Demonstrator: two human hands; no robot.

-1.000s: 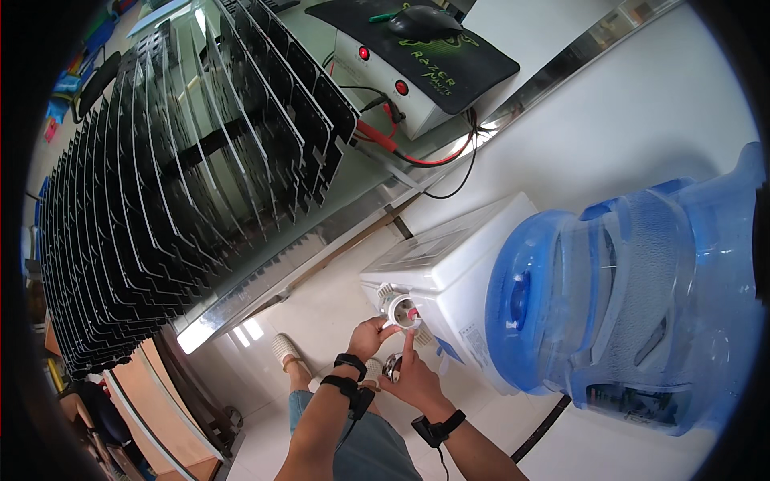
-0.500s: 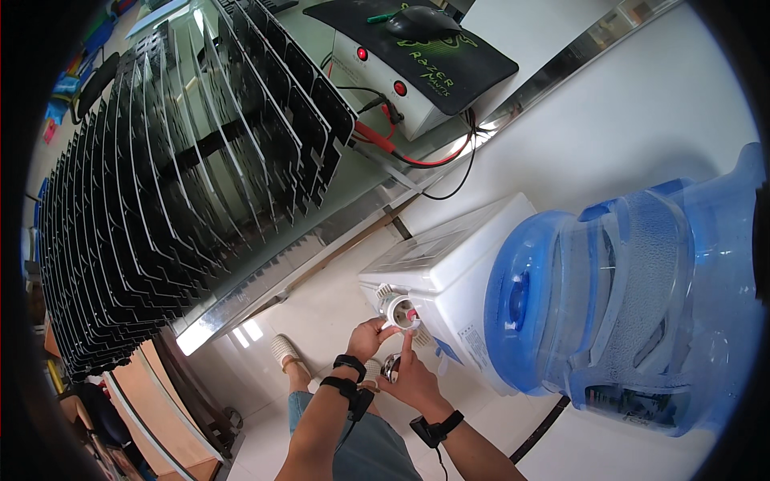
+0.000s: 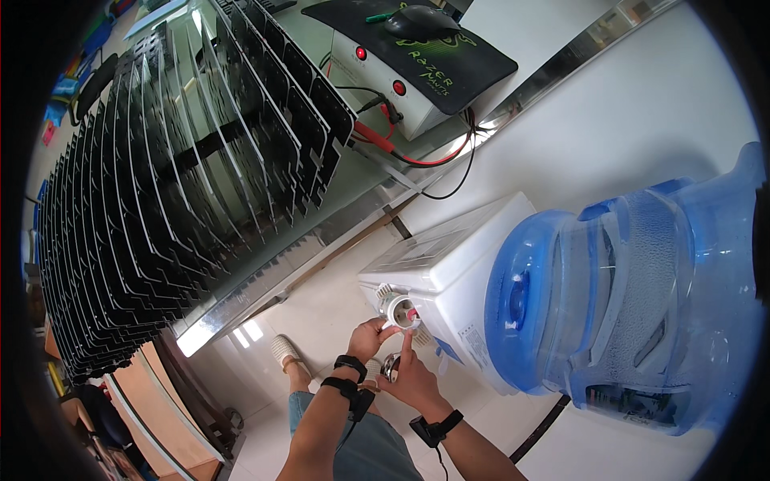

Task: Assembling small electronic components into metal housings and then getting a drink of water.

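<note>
A white, round-mouthed cup [image 3: 396, 310] sits against the front of the white water dispenser [image 3: 473, 272]. My left hand [image 3: 370, 340] is closed on its near side, fingertips at the rim. A small red part [image 3: 413, 315] shows at the cup's mouth; whether it belongs to a dispenser tap I cannot tell. In my right hand [image 3: 414, 381], the fingers curl round a shiny metal lid-like piece [image 3: 391, 367]. Its index finger stretches up to the near edge of the cup. What the cup contains is too small to make out.
A large blue water bottle [image 3: 593, 305] tops the dispenser. To the left, a glass table [image 3: 265, 272] carries a rack of black plates [image 3: 160, 176]. Behind stands a white box [image 3: 377, 80] under a black mouse pad [image 3: 473, 68], with a mouse [image 3: 423, 22] and cables [image 3: 433, 164].
</note>
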